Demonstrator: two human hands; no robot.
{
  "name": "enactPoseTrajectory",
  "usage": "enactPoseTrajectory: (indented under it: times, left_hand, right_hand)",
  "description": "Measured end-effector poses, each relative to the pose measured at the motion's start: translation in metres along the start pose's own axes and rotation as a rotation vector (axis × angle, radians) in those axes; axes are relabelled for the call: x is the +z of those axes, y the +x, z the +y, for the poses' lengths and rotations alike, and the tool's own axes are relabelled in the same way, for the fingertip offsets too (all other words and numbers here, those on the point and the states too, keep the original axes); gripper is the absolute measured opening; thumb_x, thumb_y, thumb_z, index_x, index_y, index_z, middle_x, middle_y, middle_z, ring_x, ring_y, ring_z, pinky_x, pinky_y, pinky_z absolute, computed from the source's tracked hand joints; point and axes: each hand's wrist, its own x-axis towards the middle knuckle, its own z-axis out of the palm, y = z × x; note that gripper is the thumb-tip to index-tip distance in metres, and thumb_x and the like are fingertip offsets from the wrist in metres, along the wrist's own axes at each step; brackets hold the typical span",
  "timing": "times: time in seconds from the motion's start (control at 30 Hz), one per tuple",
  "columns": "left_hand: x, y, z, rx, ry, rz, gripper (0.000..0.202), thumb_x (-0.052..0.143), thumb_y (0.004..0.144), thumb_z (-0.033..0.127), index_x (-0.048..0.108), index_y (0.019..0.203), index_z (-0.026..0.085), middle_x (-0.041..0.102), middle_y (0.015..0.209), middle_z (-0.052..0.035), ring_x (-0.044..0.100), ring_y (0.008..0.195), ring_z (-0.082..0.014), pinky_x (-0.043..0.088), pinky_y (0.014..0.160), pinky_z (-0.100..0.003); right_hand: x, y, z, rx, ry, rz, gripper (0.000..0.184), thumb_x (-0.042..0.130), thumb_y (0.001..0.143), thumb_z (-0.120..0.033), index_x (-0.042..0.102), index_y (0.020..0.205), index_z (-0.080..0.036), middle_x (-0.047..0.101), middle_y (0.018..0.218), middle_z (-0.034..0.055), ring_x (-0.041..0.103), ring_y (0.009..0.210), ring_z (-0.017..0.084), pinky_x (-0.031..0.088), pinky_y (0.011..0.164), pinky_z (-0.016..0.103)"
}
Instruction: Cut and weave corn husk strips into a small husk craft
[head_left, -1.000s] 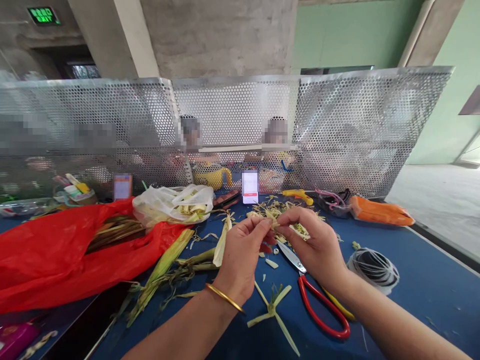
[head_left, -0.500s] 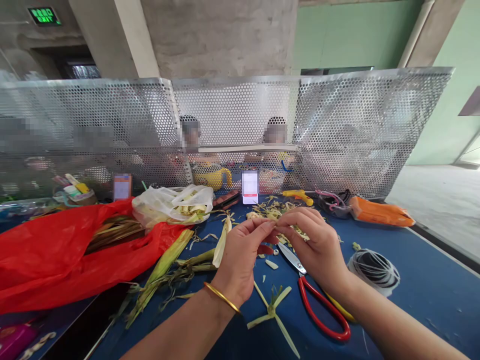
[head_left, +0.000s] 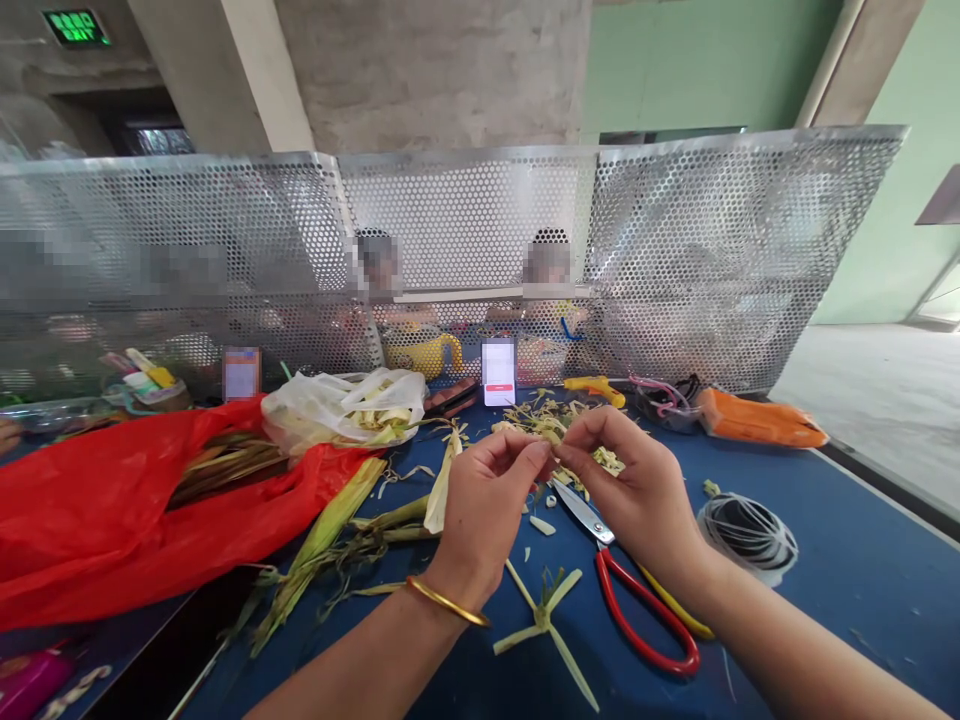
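Note:
My left hand, with a gold bangle on its wrist, is closed in a pinch. Its fingertips meet those of my right hand, pinched as well. Whatever lies between them is too small to make out. Below the hands, red-handled scissors lie with their blades pointing away, a yellow-handled tool partly under them. A four-armed piece folded from pale husk strips rests on the table between my forearms. Husk scraps are heaped behind my fingers.
Left lie a red plastic bag, a white bag of husks and corn husks. A phone stands before a perforated metal screen, people behind it. Right are a yellow glue gun, an orange packet and a cord coil.
My right hand's fingers have bent more and its knuckles have shifted right. Both hands still meet at the fingertips. The objects on the table stay in place.

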Motion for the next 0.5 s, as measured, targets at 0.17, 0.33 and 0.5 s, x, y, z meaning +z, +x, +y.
enactPoseTrajectory:
  times: [0.17,0.33,0.5]
  left_hand:
    - [0.0017,0.0009,0.0014,-0.121,-0.074,0.042,0.018,0.07,0.071,0.031,0.065,0.064,0.015,0.059,0.058,0.0011,0.05,0.056,-0.0079,0.039,0.054,-0.019]
    - [0.0011,-0.0001,0.0037,-0.236,-0.14,0.023,0.019,0.07,0.07,0.033,0.065,0.065,0.015,0.06,0.061,0.0003,0.051,0.057,-0.0081,0.039,0.053,-0.019]
    - [-0.0007,-0.0006,0.0046,-0.292,-0.192,0.007,0.015,0.07,0.068,0.029,0.065,0.064,0.015,0.059,0.06,0.0008,0.051,0.056,-0.0083,0.039,0.051,-0.018]
  right_hand:
    - [0.0012,-0.0001,0.003,-0.147,-0.08,-0.015,0.007,0.059,0.086,-0.015,0.057,0.084,-0.022,0.065,0.079,-0.002,0.059,0.077,0.013,0.044,0.074,0.028]
    - [0.0001,0.0008,0.0051,-0.439,-0.293,-0.001,0.012,0.056,0.088,-0.011,0.06,0.094,-0.02,0.068,0.083,0.0003,0.061,0.078,0.014,0.043,0.082,0.032]
    - [-0.0013,0.0013,0.0072,-0.603,-0.423,0.009,0.023,0.051,0.087,-0.004,0.062,0.098,-0.019,0.071,0.088,0.0031,0.063,0.077,0.015,0.043,0.088,0.036]
